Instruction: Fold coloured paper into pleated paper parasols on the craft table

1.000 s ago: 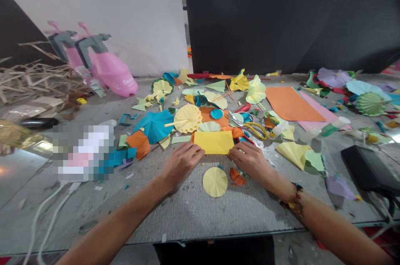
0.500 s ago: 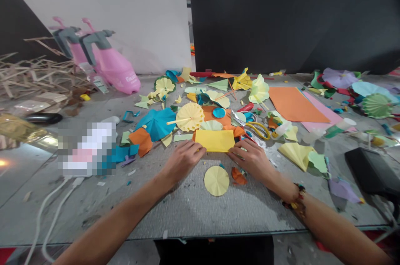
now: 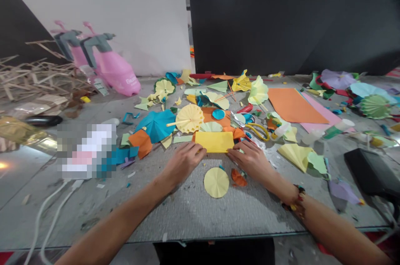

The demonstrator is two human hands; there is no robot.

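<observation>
A strip of yellow paper [image 3: 214,142], apparently folded, lies between my two hands. My left hand [image 3: 186,157] grips its left lower corner with the fingertips. At the right lower corner, my right hand [image 3: 249,157] pinches the paper in the same way. Just below is a pale yellow creased paper disc [image 3: 216,182], flat on the table, with a crumpled orange scrap [image 3: 239,177] beside it. Behind the strip sit a pleated cream paper umbrella [image 3: 189,118] on a stick, a blue paper umbrella [image 3: 157,126] and yellow-handled scissors [image 3: 254,128].
Orange sheets [image 3: 295,106] over pink ones lie at the back right, near a glue bottle [image 3: 339,129]. A black device [image 3: 373,171] stands at the right edge. Pink spray bottles [image 3: 117,71] and wooden stick frames [image 3: 28,77] are at the left. White cables [image 3: 46,215] cross the front left.
Almost nothing differs. Both hands keep their hold on the yellow paper, and the whole view has shifted very slightly.
</observation>
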